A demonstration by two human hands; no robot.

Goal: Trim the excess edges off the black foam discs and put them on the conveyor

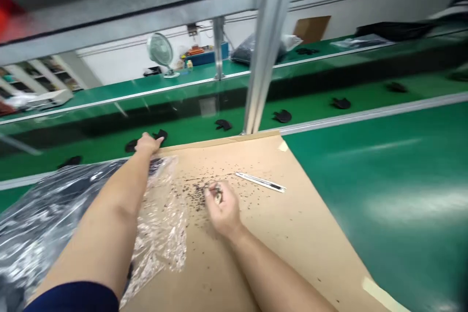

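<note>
My left hand (146, 144) stretches out over the green conveyor belt, thumb apart from the fingers. A curved black part (161, 134) lies by the thumb, and another black part (132, 146) is on the hand's other side; whether the fingertips touch either is unclear. My right hand (224, 207) is closed above the cardboard sheet (292, 248), around a small object with a pale, metallic look, mostly hidden by the fingers. Many tiny black scraps (197, 195) are scattered beside and beneath it. A slim white cutter knife (260, 182) lies on the cardboard to its right.
Clear plastic bags holding dark items (66, 200) lie under my left forearm. More black parts (282, 116) sit spaced along the belt (248, 107). A metal post (266, 44) rises at the cardboard's far edge. Behind are a green fan (160, 49) and a brown board (312, 29).
</note>
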